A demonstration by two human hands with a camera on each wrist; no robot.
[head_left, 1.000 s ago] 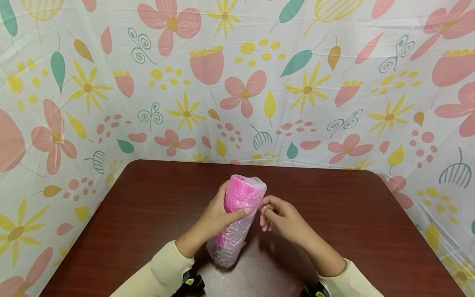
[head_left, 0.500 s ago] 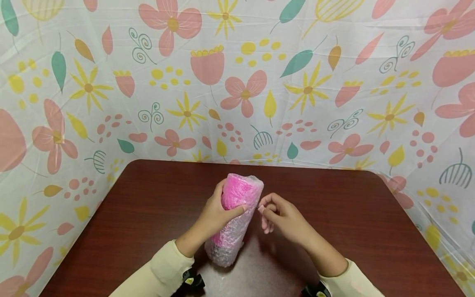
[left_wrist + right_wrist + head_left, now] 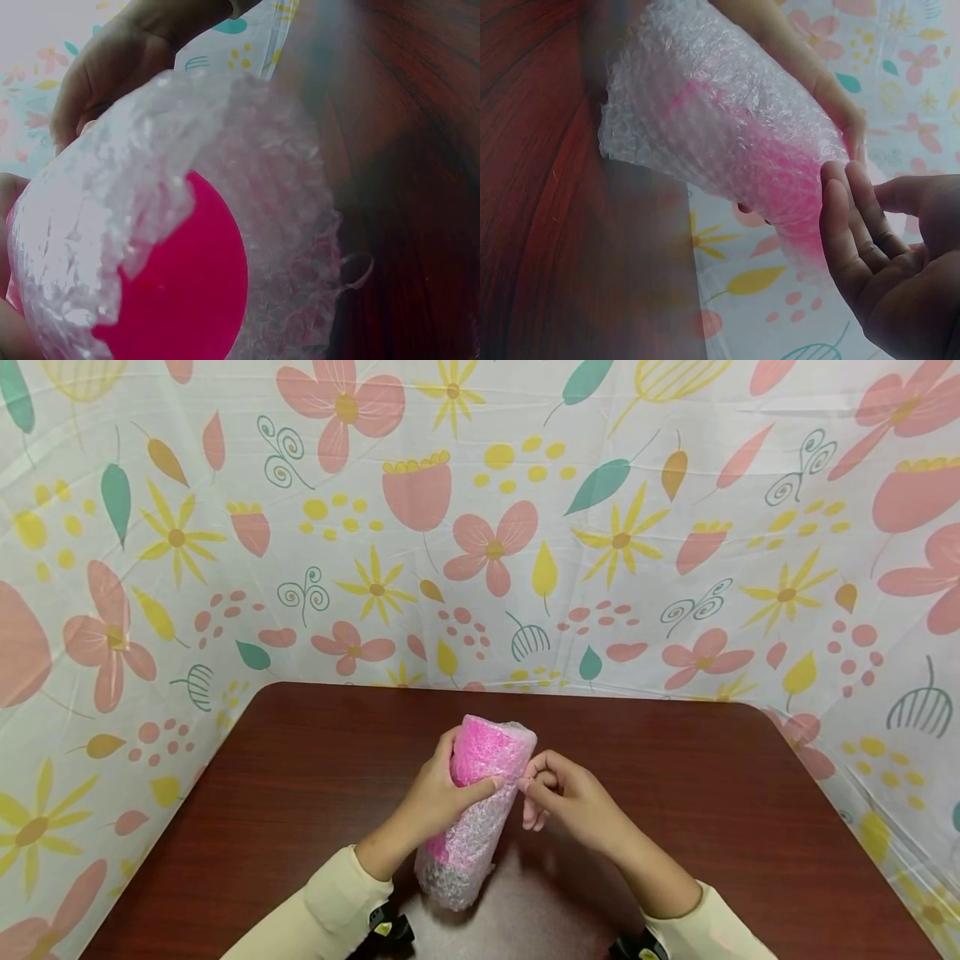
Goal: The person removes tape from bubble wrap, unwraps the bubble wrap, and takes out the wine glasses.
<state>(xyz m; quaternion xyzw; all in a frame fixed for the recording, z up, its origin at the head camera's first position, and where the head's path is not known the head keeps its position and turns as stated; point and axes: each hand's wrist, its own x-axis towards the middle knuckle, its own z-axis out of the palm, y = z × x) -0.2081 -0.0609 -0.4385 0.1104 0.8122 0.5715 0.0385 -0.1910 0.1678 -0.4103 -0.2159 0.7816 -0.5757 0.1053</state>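
Note:
A pink cylindrical thing wrapped in clear bubble wrap (image 3: 476,818) leans in the middle of the table, its upper end tilted away and to the right. My left hand (image 3: 438,789) grips it round the upper left side, thumb across the front and fingers hidden behind. At its right upper edge, my right hand (image 3: 566,793) pinches the bubble wrap with thumb and index finger, the other fingers bent loosely below. In the left wrist view, a smooth pink surface (image 3: 202,277) shows inside the bubble-wrap end. The right wrist view shows the right hand's fingers (image 3: 855,217) close beside the wrap.
The dark red-brown wooden table (image 3: 300,760) has rounded far corners. Behind and at both sides hangs a white cloth (image 3: 480,610) with a floral print. A thin loose strand (image 3: 360,277) sticks out from the wrap in the left wrist view.
The wrapped thing shifted slightly left, then back right and a little lower. My right fingertips, apart from the wrap half a second ago, have come back to its edge.

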